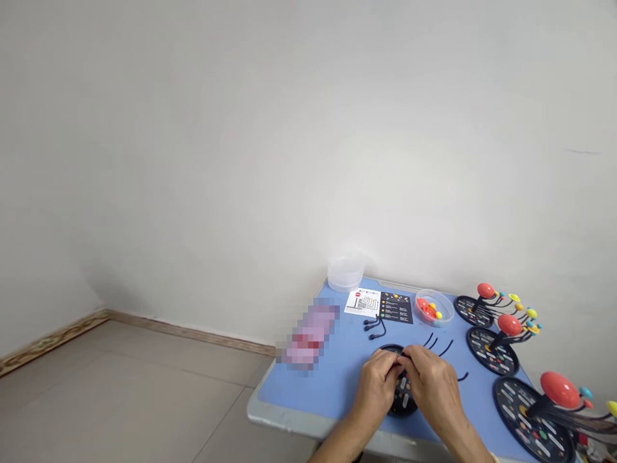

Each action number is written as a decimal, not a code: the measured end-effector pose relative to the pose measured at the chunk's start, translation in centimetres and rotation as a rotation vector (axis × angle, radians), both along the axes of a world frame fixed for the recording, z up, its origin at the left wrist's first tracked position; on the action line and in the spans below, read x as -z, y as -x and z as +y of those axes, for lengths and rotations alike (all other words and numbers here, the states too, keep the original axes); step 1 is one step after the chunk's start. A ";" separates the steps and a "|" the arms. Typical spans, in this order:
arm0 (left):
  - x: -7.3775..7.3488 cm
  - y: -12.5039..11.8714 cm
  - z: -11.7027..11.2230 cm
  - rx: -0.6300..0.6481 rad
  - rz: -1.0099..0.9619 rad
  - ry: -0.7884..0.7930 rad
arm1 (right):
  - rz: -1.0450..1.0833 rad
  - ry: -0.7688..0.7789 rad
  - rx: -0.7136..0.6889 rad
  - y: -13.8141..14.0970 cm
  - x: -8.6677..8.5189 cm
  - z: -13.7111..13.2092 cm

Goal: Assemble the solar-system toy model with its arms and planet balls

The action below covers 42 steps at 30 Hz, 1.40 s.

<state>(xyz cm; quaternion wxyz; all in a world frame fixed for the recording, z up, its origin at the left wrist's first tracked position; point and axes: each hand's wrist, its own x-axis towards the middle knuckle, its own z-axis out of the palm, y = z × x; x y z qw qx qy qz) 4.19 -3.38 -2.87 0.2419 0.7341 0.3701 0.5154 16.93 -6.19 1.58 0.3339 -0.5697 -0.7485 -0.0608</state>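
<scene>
My left hand (378, 381) and my right hand (431, 378) meet fingertip to fingertip above a round black base (403, 400) printed with small coloured dots and white labels. Both hands are closed in a pinch. What the fingertips grip is hidden behind them. Several thin black curved arms (446, 348) stick out past my right hand, and where they join is covered. Beyond the base lie a few loose black curved rods (377, 328) with thick ends.
An instruction sheet (369, 302) lies on the blue table (337, 392) near a clear tub (346, 275). A clear dish (449, 315) holds red and yellow pieces. Three assembled planet models (511, 325) line the right side. A blurred pink item (313, 334) lies left.
</scene>
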 end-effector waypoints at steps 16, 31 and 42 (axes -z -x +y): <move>0.1 0.0 -0.1 0.028 0.036 -0.082 | -0.199 -0.199 -0.153 -0.9 0.4 0.6; 0.5 -0.3 0.2 -0.022 0.027 -0.036 | 0.278 -0.115 -0.015 -3.0 -9.7 -1.4; 0.1 -0.6 0.2 -0.053 -0.024 0.132 | -0.083 0.112 -0.073 -5.5 -0.8 -1.8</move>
